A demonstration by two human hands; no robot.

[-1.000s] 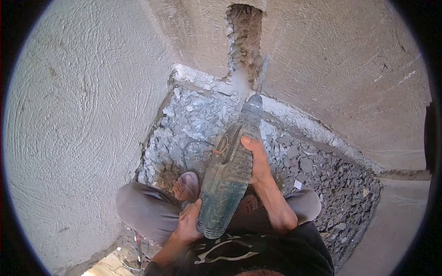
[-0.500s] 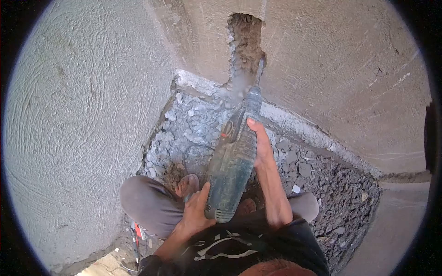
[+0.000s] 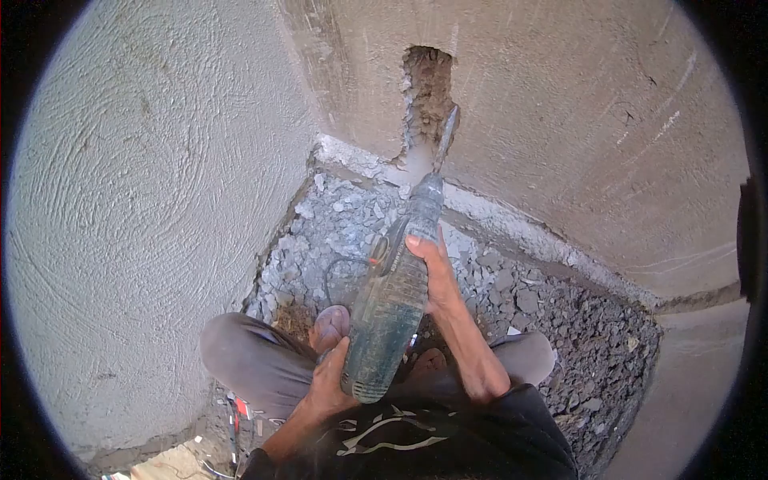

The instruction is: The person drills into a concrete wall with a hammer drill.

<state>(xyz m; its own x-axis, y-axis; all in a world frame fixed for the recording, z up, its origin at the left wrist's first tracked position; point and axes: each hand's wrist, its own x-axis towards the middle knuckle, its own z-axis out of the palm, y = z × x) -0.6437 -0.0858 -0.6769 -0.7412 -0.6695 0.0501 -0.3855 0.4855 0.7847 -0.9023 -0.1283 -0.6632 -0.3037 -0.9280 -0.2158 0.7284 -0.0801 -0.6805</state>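
Brown wall ahead and to the right of the right grip; rough grey wall off to the left of both grips. Rubble covers the ground around and below, mostly dark to the right of the right grip, paler ahead-left. Pale ledge runs along the foot of the brown wall, beyond the right grip. Bent trouser legs on either side of the grips. Drill lies between the two grips, long axis running from beside the left grip forward and slightly right, past the right grip, toward the brown wall. Chipped slot in that wall, straight ahead of the right grip. Right grip is clasped round the drill's front half, thumb over the top; left grip is closed at the rear end, fingers partly hidden, trigger not visible. Foot just ahead of the left grip. Bit points away from the right grip, clearly the nearer hand; tip lines up with the slot's right edge, can't confirm contact. Whitish haze at the slot's lower end. Cord loops left of the right grip.
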